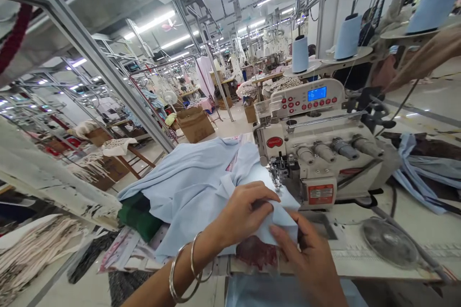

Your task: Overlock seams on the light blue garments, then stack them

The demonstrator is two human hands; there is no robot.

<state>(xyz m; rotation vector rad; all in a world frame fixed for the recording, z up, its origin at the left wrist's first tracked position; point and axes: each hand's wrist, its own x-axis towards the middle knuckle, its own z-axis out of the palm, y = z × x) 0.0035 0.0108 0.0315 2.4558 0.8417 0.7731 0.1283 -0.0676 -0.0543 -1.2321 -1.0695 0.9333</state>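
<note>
Both hands on the light-blue fabric. Left hand, two bangles on its wrist, has fingers curled and grips the fabric near the front edge. Right hand pinches the folded corner between thumb and fingers, just beside the left. Fabric is spread over the work surface left of the overlock sewing machine, near end right by the presser foot; can't tell if it's clamped under. Bulk is bunched and creased, partly over a dark green cloth. Machine's control panel shows a lit blue display. Light-blue thread cones stand behind. Round disc sits on the table, right of the right hand. Light-blue strips lie beyond the machine's right end. Cardboard box on the floor past the fabric.
</note>
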